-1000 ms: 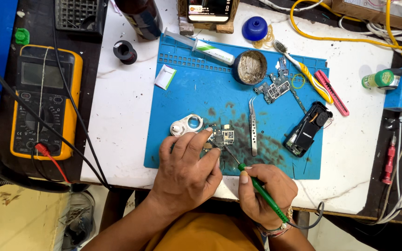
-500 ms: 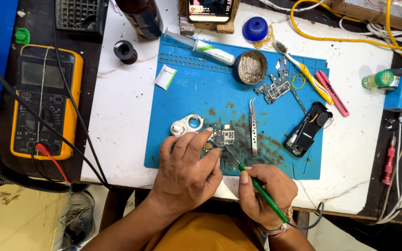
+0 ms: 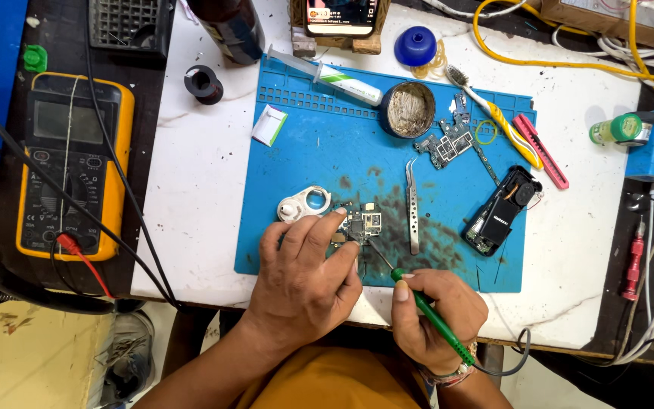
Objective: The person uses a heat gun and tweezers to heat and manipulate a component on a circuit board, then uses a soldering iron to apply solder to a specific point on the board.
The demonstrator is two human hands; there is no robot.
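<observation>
My left hand (image 3: 304,276) lies flat on the blue mat (image 3: 319,144), its fingertips pressing the near-left edge of the small circuit board (image 3: 363,225), so the board sits just beyond my fingers. It pins rather than grasps; the fingers are loosely bent, closed around nothing. My right hand (image 3: 437,318) is clenched around the green-handled soldering iron (image 3: 425,310), whose thin tip slants up-left to the board's near edge; whether it actually touches I can't quite tell. A pair of tweezers (image 3: 412,208) lies on the mat just right of the board, and a white loupe (image 3: 306,204) just left.
</observation>
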